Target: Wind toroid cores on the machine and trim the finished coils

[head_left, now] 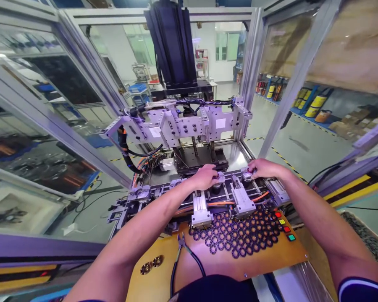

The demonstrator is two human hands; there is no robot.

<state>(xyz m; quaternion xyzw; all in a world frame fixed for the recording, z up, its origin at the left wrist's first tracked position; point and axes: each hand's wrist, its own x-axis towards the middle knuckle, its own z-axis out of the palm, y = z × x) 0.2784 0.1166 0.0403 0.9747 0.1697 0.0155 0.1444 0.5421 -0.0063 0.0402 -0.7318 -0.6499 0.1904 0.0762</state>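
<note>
My left hand (205,177) reaches into the machine, its fingers curled down at a small metal fixture block (220,178). Further right, my right hand (263,168) has its fingertips closed at another fixture block (247,174). Whatever the fingers of either hand hold is too small or hidden to make out. Between and in front of the hands stand two silver slide units, a left one (201,212) and a right one (243,200). Nearer to me, many dark rings (236,235) lie spread flat over the orange-yellow panel (220,264).
Pliers (182,243) with dark handles lie open on the panel, right of two copper-coloured slotted rings (151,265). Coloured push buttons (284,225) sit at the panel's right. Above the hands hangs a metal tooling plate (185,126) under a black column (173,46). Frame posts (283,100) stand around.
</note>
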